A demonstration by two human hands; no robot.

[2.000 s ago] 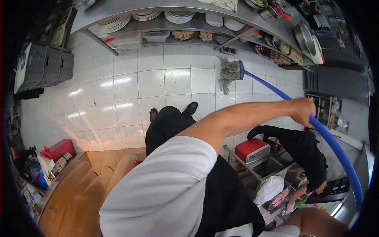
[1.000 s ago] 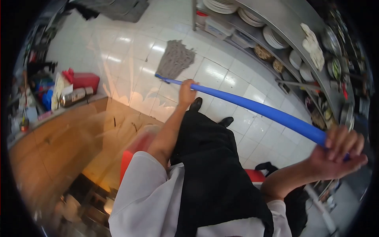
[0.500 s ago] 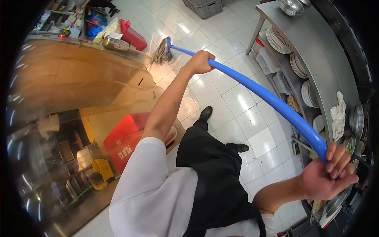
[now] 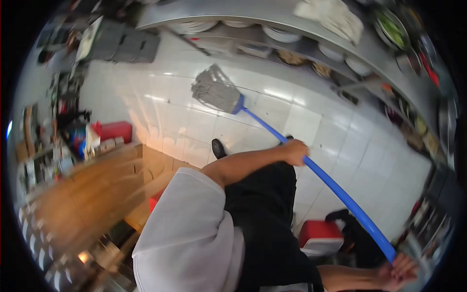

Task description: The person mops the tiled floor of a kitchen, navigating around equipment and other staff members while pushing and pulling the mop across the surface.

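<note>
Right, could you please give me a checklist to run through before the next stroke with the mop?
1. Left hand closed round the middle of the blue mop handle: ok.
2. Right hand gripping the handle's top end: ok.
3. Mop head lying flat on the white tiled floor: cannot tell, the picture is blurred.
4. Black shoe apart from the mop head: ok.
5. Tiles right around the mop head free of objects: ok.
6. Steel shelf apart from the mop head: ok.
</note>
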